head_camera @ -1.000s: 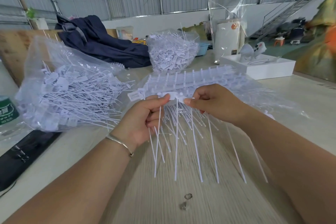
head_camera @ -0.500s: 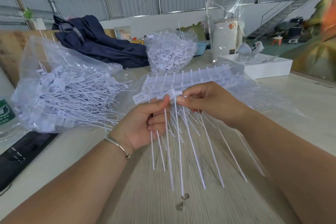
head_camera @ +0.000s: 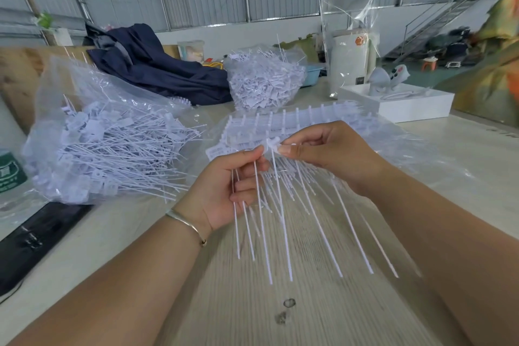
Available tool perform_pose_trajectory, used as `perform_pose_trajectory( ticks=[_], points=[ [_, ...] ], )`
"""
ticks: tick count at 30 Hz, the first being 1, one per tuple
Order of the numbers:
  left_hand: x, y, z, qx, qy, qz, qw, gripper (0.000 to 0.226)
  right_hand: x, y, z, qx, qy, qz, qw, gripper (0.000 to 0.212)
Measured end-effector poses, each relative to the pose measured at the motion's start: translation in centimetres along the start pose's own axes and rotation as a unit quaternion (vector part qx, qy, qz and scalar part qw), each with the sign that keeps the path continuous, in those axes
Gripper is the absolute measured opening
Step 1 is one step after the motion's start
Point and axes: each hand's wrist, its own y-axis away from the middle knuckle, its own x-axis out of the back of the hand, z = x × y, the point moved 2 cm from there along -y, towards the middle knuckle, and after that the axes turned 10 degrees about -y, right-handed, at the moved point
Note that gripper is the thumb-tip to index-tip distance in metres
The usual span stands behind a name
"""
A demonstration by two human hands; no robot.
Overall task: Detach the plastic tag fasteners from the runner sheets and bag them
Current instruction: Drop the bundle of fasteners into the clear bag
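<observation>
At the far left of the frame a clear bag (head_camera: 92, 146) bulges with loose white fasteners, lying on the pale worktop (head_camera: 323, 317). Just left of centre, the left hand (head_camera: 224, 191) curls round a few detached fasteners (head_camera: 259, 222), their thin tails hanging down, thumb pressed on top. At centre, the right hand (head_camera: 328, 154) pinches the head of one fastener between thumb and forefinger, a tight grip, right at the near edge of the runner sheets (head_camera: 280, 126), which lie in clear plastic behind both hands.
</observation>
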Motion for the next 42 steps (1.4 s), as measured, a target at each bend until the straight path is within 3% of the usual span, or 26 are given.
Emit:
perform_pose_trajectory(
  ticks=[5,10,17,21,24,25,27,28,29,31,33,34,38,42],
  points=[
    [0.3,-0.3,0.0,-0.016,-0.051,0.052,0.997,0.014,0.6,0.0,-0.2,0.006,-0.01,0.035,0.999,0.015],
    [0.8,-0.3,0.2,-0.037,-0.14,0.097,0.985,0.031,0.7,0.0,-0.2,-0.045,0.003,0.031,0.998,0.008],
    [0.0,-0.3,-0.1,-0.073,-0.277,0.15,0.946,0.016,1.1,0.1,-0.3,-0.106,0.073,0.023,0.991,0.013],
    [-0.9,-0.6,-0.2,-0.117,-0.416,0.208,0.877,0.027,1.2,0.1,0.2,-0.118,0.12,0.023,0.985,0.015],
    [-1.3,-0.7,-0.4,-0.147,-0.471,0.243,0.835,0.021,0.9,0.2,0.1,-0.108,0.137,0.02,0.984,0.011],
    [-1.1,-0.7,-0.4,-0.155,-0.51,0.261,0.805,0.02,0.8,0.3,-0.1,-0.102,0.135,0.02,0.985,0.01],
    [-0.2,-0.5,-0.1,-0.171,-0.608,0.306,0.712,0.021,0.7,0.3,-0.9,-0.078,0.098,0.026,0.992,0.008],
    [0.6,-0.4,0.2,-0.172,-0.62,0.327,0.692,0.023,0.7,0.3,-1.4,-0.058,0.069,0.028,0.996,0.008],
    [1.5,-0.3,0.7,-0.165,-0.606,0.342,0.699,0.023,0.8,0.3,-1.9,-0.035,0.04,0.032,0.998,0.009],
    [2.9,-0.2,1.2,-0.153,-0.511,0.339,0.775,0.023,0.9,0.3,-2.3,0.011,0.004,0.047,0.999,0.008],
    [2.6,-0.2,1.1,-0.143,-0.391,0.286,0.863,0.019,0.8,0.1,-1.7,0.043,0.022,0.077,0.996,0.015],
    [2.3,-0.3,0.8,-0.13,-0.346,0.265,0.89,0.018,0.8,0.0,-1.3,0.057,0.053,0.089,0.993,0.021],
    [1.7,-0.9,0.0,-0.075,-0.296,0.23,0.924,0.017,0.9,-0.4,-0.5,0.11,0.205,0.112,0.966,0.038],
    [1.5,-0.6,-0.2,-0.015,-0.222,0.232,0.947,0.041,0.8,-0.3,-0.6,0.132,0.334,0.07,0.931,0.043]
  ],
)
